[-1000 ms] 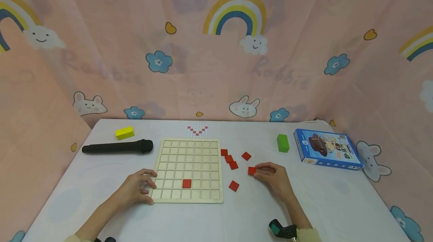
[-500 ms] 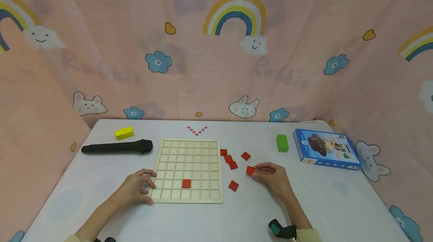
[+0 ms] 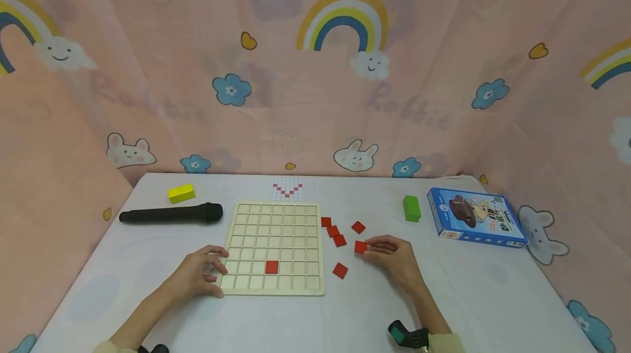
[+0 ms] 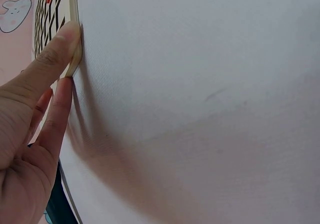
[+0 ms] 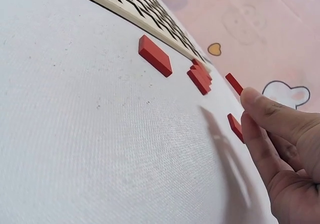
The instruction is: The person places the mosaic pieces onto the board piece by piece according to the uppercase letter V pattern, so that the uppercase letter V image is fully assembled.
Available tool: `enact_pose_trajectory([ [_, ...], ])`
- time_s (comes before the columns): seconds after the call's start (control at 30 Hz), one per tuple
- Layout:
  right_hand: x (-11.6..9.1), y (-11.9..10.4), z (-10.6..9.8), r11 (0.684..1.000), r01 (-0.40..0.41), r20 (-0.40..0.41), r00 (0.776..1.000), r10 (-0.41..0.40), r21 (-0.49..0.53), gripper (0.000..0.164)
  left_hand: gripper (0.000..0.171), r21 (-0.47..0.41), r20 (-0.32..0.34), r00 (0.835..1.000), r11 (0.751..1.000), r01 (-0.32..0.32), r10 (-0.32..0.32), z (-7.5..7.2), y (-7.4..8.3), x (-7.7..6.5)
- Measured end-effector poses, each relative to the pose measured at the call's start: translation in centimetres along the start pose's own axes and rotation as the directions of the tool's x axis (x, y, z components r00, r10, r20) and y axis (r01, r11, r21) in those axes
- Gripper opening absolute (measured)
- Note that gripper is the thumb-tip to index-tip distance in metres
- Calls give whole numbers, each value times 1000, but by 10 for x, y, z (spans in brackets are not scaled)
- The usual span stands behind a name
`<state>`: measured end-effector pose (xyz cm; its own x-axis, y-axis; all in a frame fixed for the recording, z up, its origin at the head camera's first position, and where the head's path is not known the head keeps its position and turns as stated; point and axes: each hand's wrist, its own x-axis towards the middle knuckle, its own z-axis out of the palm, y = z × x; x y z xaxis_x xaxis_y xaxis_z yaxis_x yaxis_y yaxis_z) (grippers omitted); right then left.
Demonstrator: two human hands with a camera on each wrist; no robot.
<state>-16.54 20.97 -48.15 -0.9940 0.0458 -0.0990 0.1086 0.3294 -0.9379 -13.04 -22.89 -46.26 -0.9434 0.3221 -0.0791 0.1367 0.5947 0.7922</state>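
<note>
A pale wooden grid board [image 3: 296, 240] lies on the white table, with one red square tile [image 3: 271, 267] set in a cell of its second row from the near edge. My left hand [image 3: 199, 273] grips the board's near left corner, thumb on the edge in the left wrist view. Between the thumb and fingers of my right hand [image 3: 394, 258] is another red tile [image 5: 234, 83], pinched and raised off the table. Several loose red tiles lie right of the board, among them a nearer tile [image 3: 340, 271] and a farther tile [image 3: 358, 227].
Behind the board lies a small grid card [image 3: 288, 189] with a red V pattern. A black microphone [image 3: 170, 214] and a yellow block [image 3: 181, 193] lie at the left. To the right stand a green block [image 3: 412, 209] and a blue box [image 3: 477, 217].
My right hand has moved slightly left, toward the board, carrying the pinched red tile. My left hand has stayed at the board's edge.
</note>
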Motion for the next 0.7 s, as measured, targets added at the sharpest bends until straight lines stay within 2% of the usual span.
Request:
enact_pose_trajectory([
  [0.33, -3, -3, 6, 1000, 24, 5, 1000, -24, 2, 31, 37, -14, 1, 1000, 1000, 14, -14, 1, -1, 0],
  [0.7, -2, -7, 17, 999, 42, -3, 999, -42, -1, 29, 38, 13, -7, 1000, 1000, 17, -17, 2, 0, 0],
])
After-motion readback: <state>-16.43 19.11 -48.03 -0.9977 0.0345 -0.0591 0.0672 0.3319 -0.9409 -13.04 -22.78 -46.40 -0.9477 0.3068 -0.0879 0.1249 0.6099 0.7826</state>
